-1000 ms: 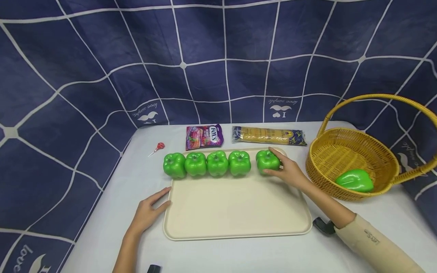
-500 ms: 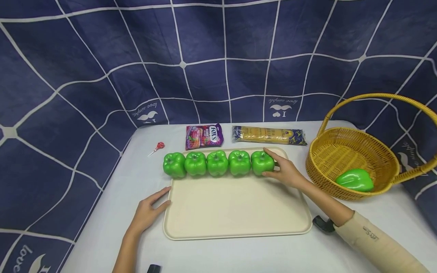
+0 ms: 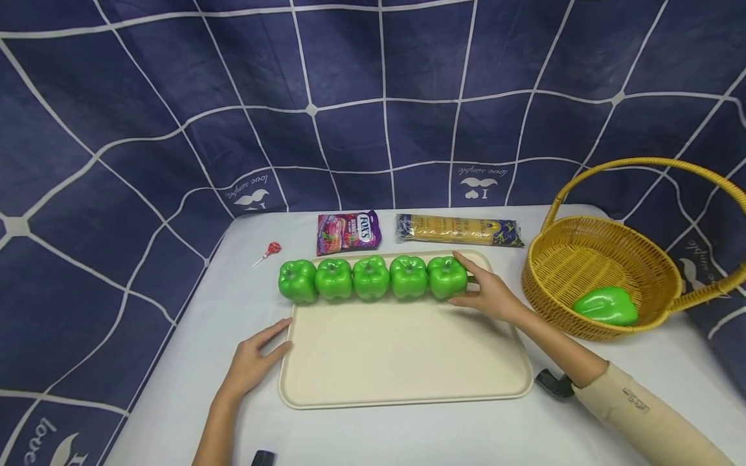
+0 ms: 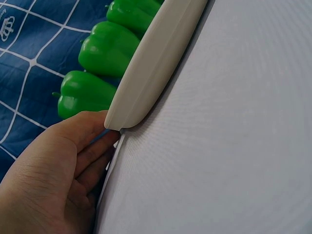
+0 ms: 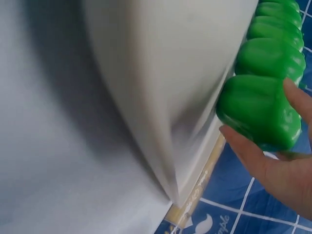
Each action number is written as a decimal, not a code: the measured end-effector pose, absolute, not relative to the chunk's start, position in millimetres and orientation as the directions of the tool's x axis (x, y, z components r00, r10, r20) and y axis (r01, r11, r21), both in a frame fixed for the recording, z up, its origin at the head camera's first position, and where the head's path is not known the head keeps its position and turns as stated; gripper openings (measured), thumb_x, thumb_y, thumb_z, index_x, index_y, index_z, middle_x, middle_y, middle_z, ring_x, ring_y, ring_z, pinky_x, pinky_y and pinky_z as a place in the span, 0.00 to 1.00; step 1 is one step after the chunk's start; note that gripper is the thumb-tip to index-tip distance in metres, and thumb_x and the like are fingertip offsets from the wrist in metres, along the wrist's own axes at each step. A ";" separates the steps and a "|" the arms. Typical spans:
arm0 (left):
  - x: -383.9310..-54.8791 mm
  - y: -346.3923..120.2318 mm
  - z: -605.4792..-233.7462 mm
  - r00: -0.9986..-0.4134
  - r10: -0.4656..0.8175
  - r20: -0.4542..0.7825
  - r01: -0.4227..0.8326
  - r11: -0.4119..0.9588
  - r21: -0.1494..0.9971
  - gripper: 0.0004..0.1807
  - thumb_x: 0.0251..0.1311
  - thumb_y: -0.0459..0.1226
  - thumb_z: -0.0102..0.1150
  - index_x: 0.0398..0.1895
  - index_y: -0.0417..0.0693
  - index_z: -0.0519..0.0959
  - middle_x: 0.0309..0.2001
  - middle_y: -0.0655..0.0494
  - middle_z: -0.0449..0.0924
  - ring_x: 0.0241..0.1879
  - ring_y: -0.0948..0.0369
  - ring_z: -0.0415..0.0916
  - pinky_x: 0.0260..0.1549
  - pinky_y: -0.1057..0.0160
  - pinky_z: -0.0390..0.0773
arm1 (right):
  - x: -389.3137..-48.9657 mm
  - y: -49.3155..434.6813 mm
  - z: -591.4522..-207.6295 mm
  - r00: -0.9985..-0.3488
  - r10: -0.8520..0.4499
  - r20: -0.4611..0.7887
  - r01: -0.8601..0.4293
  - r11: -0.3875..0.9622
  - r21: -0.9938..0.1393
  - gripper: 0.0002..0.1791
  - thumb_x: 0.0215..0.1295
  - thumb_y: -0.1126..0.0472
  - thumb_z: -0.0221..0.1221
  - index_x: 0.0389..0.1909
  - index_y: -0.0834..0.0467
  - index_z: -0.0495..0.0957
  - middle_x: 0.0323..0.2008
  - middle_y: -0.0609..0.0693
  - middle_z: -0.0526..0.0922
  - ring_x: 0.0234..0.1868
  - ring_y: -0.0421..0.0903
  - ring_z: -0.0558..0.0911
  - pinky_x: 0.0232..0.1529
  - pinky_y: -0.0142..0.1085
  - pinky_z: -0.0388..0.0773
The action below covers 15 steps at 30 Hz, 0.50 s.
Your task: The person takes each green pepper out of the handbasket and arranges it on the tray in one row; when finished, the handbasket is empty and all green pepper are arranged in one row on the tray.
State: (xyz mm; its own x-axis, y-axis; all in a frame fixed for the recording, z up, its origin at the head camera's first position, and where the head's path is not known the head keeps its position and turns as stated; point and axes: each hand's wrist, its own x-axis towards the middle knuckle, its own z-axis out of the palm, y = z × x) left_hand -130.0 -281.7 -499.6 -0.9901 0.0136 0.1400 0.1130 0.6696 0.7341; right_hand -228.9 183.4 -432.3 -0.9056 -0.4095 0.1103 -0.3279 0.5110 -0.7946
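Several green bell peppers (image 3: pixel 371 278) stand side by side along the far edge of a cream tray (image 3: pixel 402 356). At the right end of this row, my right hand (image 3: pixel 489 294) spreads around the last bell pepper (image 3: pixel 446 278), forefinger at its far side and thumb at its near side. The right wrist view shows the thumb (image 5: pixel 239 146) slightly off that pepper's surface, with a fingertip over its other side. My left hand (image 3: pixel 250 362) lies by the tray's left rim, its fingertips touching the rim; in the left wrist view the fingers (image 4: pixel 90 158) reach to the tray corner.
A wicker basket (image 3: pixel 539 301) with a tall handle stands at the right, holding one green bell pepper (image 3: pixel 607 306). Behind the tray lie a purple candy bag (image 3: pixel 348 233) and a pack of spaghetti (image 3: pixel 457 230). A red lollipop (image 3: pixel 272 248) lies at the back left.
My right hand moved the last bell pepper left until it joined the row, then its thumb and forefinger spread slightly wider. The left hand stayed still.
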 end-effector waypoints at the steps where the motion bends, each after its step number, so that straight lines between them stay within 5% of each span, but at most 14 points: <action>1: -130.1 -281.7 -499.7 -0.990 0.013 0.141 0.113 0.669 0.735 0.26 0.56 0.47 0.62 0.59 0.53 0.73 0.58 0.53 0.72 0.60 0.49 0.66 0.61 0.47 0.62 | -227.9 185.1 -432.0 -0.904 -0.411 0.114 -0.332 0.510 -0.794 0.55 0.46 0.60 0.71 0.72 0.52 0.47 0.67 0.64 0.55 0.58 0.64 0.69 0.47 0.44 0.78; 11: -130.8 -282.6 -500.0 -0.989 0.021 0.143 0.121 0.661 0.741 0.27 0.56 0.48 0.62 0.59 0.53 0.73 0.58 0.52 0.72 0.60 0.49 0.65 0.61 0.46 0.61 | -206.9 226.3 -412.7 -0.840 -0.475 0.262 -0.505 0.510 -0.696 0.50 0.47 0.61 0.70 0.70 0.54 0.52 0.67 0.60 0.57 0.62 0.62 0.63 0.58 0.48 0.69; 15: -130.3 -282.2 -498.9 -0.991 0.011 0.137 0.109 0.667 0.737 0.27 0.55 0.48 0.62 0.59 0.53 0.73 0.59 0.53 0.72 0.60 0.50 0.65 0.61 0.46 0.61 | -195.7 256.9 -401.9 -0.847 -0.448 0.285 -0.516 0.566 -0.644 0.44 0.47 0.64 0.70 0.66 0.57 0.60 0.64 0.57 0.63 0.62 0.52 0.66 0.59 0.30 0.67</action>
